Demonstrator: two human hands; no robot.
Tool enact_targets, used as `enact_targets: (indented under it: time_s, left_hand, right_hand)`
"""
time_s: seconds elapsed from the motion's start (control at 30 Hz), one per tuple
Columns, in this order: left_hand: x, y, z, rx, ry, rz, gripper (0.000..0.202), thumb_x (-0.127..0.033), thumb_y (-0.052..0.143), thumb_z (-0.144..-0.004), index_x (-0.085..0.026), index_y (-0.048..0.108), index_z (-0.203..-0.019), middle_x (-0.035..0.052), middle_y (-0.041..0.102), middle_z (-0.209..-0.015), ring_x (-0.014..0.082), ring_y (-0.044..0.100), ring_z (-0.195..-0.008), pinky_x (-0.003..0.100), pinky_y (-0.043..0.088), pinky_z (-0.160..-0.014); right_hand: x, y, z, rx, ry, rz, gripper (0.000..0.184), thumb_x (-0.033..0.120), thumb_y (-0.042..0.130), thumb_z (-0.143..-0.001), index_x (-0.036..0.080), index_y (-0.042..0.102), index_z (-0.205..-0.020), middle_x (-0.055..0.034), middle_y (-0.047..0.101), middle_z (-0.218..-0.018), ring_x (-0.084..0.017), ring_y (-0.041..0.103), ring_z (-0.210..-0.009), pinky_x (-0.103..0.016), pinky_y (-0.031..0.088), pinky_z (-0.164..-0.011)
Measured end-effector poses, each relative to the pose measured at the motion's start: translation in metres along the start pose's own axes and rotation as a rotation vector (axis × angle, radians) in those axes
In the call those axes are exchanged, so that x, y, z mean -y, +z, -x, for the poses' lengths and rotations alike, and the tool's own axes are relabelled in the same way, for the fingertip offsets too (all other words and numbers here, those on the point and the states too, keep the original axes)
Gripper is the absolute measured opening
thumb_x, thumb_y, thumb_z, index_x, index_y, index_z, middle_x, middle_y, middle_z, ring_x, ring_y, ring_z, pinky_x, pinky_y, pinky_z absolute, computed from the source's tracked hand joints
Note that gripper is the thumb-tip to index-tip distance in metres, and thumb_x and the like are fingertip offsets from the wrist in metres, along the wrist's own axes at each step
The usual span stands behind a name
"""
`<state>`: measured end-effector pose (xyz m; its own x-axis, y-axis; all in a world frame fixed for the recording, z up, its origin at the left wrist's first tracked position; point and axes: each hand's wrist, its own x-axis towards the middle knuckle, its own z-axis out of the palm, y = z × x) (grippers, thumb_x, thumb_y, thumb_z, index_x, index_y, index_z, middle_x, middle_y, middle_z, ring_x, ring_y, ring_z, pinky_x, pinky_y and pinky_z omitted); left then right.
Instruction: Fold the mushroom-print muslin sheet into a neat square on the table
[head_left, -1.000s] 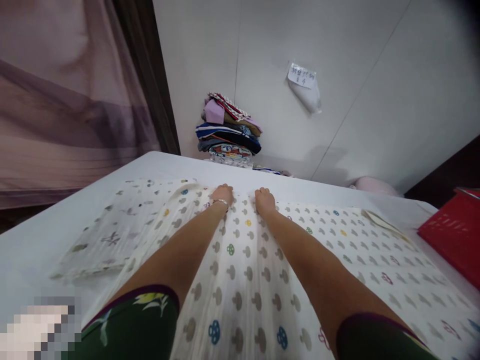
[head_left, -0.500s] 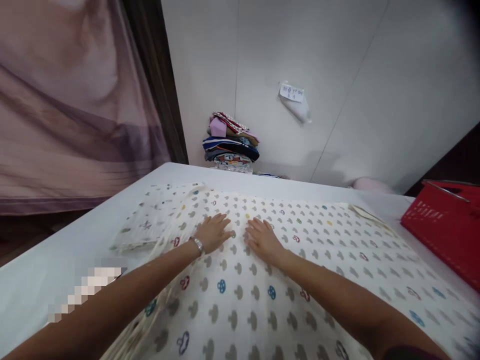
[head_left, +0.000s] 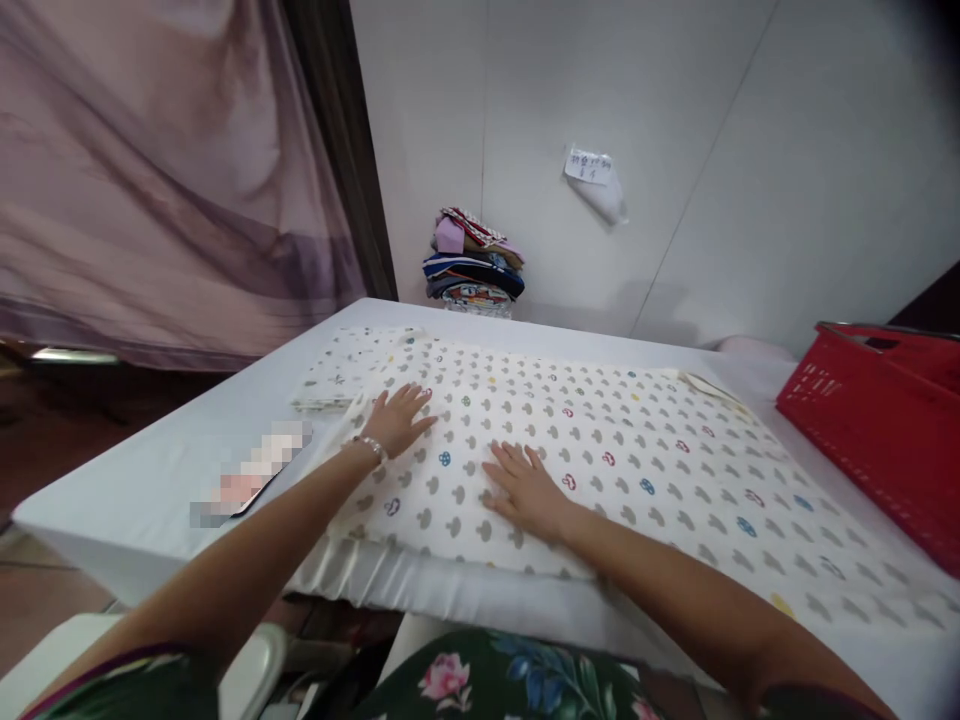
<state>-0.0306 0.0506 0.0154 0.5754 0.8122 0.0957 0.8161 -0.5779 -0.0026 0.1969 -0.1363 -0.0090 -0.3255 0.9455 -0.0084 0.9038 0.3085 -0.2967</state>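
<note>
A cream cloth [head_left: 525, 420] printed with grey, red, blue and yellow mushrooms lies spread over the white table. My left hand [head_left: 396, 422], with a bracelet at its wrist, rests palm down near the cloth's left side, fingers spread. Flat on the middle of the cloth lies my right hand [head_left: 529, 490], its fingers stretched out. Neither hand grasps anything. The cloth's near edge runs close to the front of the table. At its far right corner a strip of edge [head_left: 712, 388] is turned over.
A folded patterned cloth [head_left: 337, 370] lies at the table's [head_left: 135, 470] back left, with a blurred phone-like object [head_left: 255, 475] nearer me. A red plastic basket [head_left: 877, 430] stands at right. Folded fabrics [head_left: 474, 265] are stacked by the wall. A curtain [head_left: 172, 180] hangs left.
My view has tilted down, so the table's front edge and my floral clothing now show. My left hand has slid left, away from the right one. The cloth's near edge now lies on the tabletop.
</note>
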Motion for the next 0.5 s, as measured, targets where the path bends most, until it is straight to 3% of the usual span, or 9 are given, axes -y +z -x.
enact_targets:
  time_s: [0.1,0.23,0.4,0.5]
  left_hand:
    - [0.01,0.003,0.05,0.042,-0.162,-0.029,0.056,-0.049,0.032,-0.087,-0.02,0.04,-0.135,0.0082,0.03,-0.148,0.0265,0.019,-0.138,0.051,0.016,-0.109]
    - [0.024,0.016,0.092,0.138,-0.265,-0.017,0.051,-0.044,0.03,-0.088,-0.025,0.041,-0.134,0.0066,0.03,-0.148,0.0263,0.022,-0.137,0.052,0.021,-0.107]
    - [0.035,0.019,0.094,0.146,-0.383,0.026,0.056,-0.048,0.023,-0.089,-0.023,0.034,-0.137,0.0068,0.025,-0.15,0.025,0.02,-0.138,0.056,0.02,-0.105]
    - [0.04,0.021,0.091,0.134,-0.439,0.008,0.058,-0.05,0.02,-0.089,-0.022,0.031,-0.139,0.0043,0.022,-0.151,0.0222,0.019,-0.138,0.053,0.021,-0.106]
  right_hand:
    - [0.008,0.01,0.038,0.051,-0.031,-0.027,0.065,0.059,0.022,-0.091,0.021,0.026,-0.143,-0.0101,0.013,-0.152,-0.027,0.006,-0.14,-0.052,0.002,-0.11]
    - [0.013,0.014,0.049,0.062,0.006,-0.047,0.064,0.058,0.024,-0.091,0.021,0.026,-0.143,-0.0115,0.012,-0.152,-0.027,0.005,-0.14,-0.054,0.001,-0.109]
    - [0.026,0.012,0.056,0.035,-0.021,-0.075,0.067,0.061,0.026,-0.09,0.021,0.025,-0.143,-0.0111,0.011,-0.152,-0.027,0.005,-0.14,-0.053,0.001,-0.11]
    - [0.033,0.01,0.065,0.013,-0.025,-0.09,0.065,0.061,0.028,-0.09,0.022,0.029,-0.141,-0.0111,0.016,-0.151,-0.026,0.008,-0.14,-0.051,0.005,-0.111]
